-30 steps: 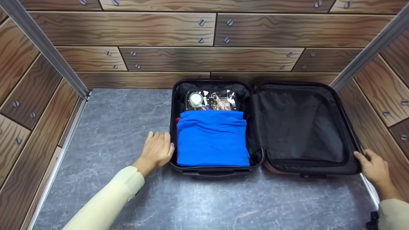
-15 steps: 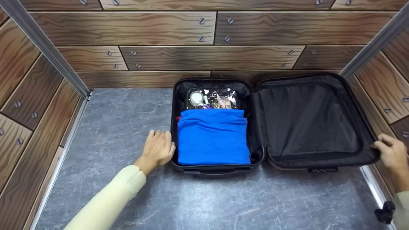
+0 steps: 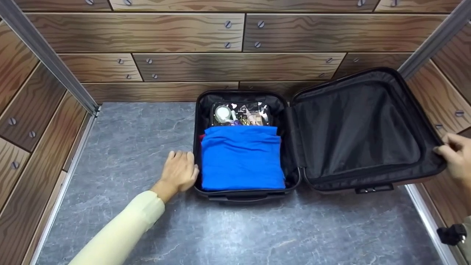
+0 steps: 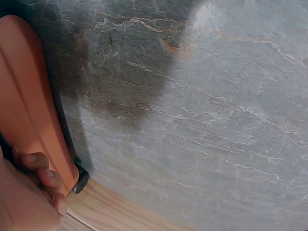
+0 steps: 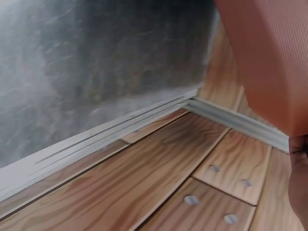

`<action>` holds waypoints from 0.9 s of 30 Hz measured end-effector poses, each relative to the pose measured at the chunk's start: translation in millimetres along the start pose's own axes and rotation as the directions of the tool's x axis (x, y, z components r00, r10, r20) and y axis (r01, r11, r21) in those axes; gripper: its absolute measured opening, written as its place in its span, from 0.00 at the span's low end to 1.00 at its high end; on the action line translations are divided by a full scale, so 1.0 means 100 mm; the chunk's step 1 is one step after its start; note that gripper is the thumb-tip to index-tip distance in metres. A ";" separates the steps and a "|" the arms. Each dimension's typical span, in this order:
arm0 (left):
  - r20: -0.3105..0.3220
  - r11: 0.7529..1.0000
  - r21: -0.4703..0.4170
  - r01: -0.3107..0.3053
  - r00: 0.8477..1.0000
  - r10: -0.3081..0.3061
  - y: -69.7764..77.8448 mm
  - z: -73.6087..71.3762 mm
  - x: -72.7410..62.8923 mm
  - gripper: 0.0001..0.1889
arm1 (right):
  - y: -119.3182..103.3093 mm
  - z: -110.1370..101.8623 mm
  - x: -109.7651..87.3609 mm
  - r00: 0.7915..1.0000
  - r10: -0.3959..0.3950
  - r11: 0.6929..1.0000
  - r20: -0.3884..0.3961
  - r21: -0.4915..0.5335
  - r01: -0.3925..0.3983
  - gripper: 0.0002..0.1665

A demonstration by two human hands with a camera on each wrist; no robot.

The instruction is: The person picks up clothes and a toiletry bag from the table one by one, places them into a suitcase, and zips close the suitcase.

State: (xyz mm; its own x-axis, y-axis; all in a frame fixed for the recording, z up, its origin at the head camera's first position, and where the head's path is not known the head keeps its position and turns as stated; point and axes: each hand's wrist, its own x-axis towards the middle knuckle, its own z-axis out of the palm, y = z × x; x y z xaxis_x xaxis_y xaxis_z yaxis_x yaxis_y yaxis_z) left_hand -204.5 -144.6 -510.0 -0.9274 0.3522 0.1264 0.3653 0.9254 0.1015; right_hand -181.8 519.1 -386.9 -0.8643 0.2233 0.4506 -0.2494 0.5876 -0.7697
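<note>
An open suitcase [image 3: 247, 193] lies on the grey marbled surface, black inside with an orange-brown shell [image 4: 29, 91]. In its base, a folded blue cloth [image 3: 241, 158] lies in front of a clear pouch [image 3: 239, 113] of small toiletries. A bit of red shows under the cloth. My left hand [image 3: 179, 171] is at the base's left rim, fingers curled against its side. At the far right, my right hand [image 3: 458, 156] pinches the front outer corner of the lid [image 3: 362, 129], which tilts up off the surface. In the right wrist view only part of that hand shows.
Wood-plank-patterned walls [image 3: 184, 33] enclose the back and both sides, with metal corner posts [image 3: 55, 59]. The right wall stands close beside the lid. Grey surface [image 3: 140, 125] extends left and in front of the suitcase. A metal strip [image 5: 96, 139] edges the surface.
My right hand has moved right and up with the lid's corner, so the lid has gone from lying flat to tilted. My left hand has stayed at the base's left rim.
</note>
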 end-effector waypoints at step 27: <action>0.023 1.000 -0.013 -0.009 1.000 0.009 -0.01 -0.01 -0.01 0.13 | -0.59 0.17 0.12 0.949 -0.315 0.945 -0.006 0.086 0.315 0.15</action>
State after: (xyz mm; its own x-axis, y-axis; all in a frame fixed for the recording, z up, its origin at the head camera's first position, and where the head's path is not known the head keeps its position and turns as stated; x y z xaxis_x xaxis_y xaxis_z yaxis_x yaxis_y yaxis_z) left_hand -203.6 -145.8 -509.1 -0.9257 0.3636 0.1043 0.3743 0.9203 0.1135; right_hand -185.2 473.9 -343.6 -0.7389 0.0314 0.6730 -0.5451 0.5592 -0.6246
